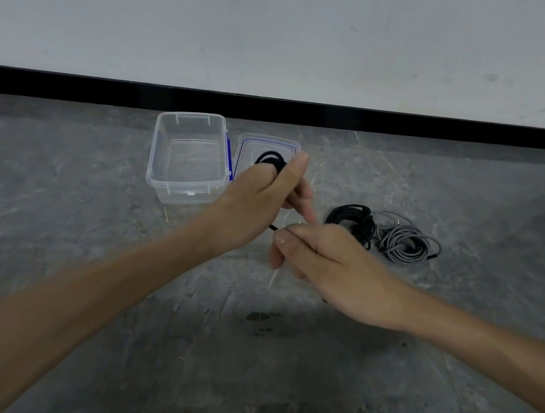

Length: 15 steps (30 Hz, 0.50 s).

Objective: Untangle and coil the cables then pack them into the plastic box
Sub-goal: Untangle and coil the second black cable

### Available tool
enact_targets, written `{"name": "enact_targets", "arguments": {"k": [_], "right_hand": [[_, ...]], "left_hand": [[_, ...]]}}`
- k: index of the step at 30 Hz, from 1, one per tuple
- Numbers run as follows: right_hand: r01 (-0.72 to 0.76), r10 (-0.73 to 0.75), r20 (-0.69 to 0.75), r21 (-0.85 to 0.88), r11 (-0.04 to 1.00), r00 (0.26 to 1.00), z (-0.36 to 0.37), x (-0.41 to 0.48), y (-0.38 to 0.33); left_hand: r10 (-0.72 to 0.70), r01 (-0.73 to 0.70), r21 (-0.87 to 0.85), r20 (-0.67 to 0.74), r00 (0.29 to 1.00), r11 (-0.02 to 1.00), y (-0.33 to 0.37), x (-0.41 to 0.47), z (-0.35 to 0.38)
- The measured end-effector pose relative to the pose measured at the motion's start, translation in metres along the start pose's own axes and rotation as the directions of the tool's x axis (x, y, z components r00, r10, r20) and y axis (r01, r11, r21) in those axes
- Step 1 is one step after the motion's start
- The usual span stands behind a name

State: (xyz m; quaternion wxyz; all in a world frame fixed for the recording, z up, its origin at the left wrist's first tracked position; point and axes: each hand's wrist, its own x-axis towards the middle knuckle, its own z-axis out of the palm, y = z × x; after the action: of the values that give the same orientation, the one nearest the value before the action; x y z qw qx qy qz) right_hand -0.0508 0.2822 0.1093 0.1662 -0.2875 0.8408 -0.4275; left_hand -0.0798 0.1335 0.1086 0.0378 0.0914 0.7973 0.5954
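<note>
My left hand (258,201) is raised over the floor and closed around a small coil of black cable (270,159), whose loops show above my fingers. My right hand (329,261) sits just below and to the right, pinching the free end of that same black cable (273,228) between thumb and fingers. The clear plastic box (187,158) stands open and empty to the left of my hands. A coiled black cable (351,221) and a grey cable bundle (407,241) lie touching each other on the floor to the right.
The box's clear lid (268,144) with blue trim lies flat right of the box, partly behind my left hand. A grey stone floor (243,374) spreads all around. A white wall with a black skirting board (276,110) runs behind the box.
</note>
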Motion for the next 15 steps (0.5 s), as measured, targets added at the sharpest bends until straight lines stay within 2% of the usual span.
{"name": "enact_targets", "arguments": {"k": [3,6,10,13,15], "right_hand": [[0.013,-0.013,0.007,-0.068,0.998,1.0,-0.018,0.003,-0.004],[0.014,-0.012,0.055,-0.034,0.999,0.998,-0.032,0.007,-0.005],[0.05,-0.047,0.111,-0.024,0.998,0.993,-0.048,0.013,-0.009],[0.098,-0.099,0.052,0.022,0.995,0.994,-0.065,0.021,-0.007],[0.118,-0.12,0.022,0.058,0.991,0.993,-0.072,0.027,-0.002]], "left_hand": [[-0.112,0.104,0.072,0.12,0.986,0.992,-0.004,-0.006,-0.003],[-0.15,0.126,0.109,0.261,0.954,0.986,-0.001,-0.015,-0.002],[-0.21,0.188,0.094,0.458,0.864,0.978,0.002,-0.021,0.004],[-0.225,0.267,0.02,0.603,0.765,0.963,0.001,-0.024,0.004],[-0.161,0.3,-0.103,0.659,0.734,0.948,0.003,-0.027,0.003]]}}
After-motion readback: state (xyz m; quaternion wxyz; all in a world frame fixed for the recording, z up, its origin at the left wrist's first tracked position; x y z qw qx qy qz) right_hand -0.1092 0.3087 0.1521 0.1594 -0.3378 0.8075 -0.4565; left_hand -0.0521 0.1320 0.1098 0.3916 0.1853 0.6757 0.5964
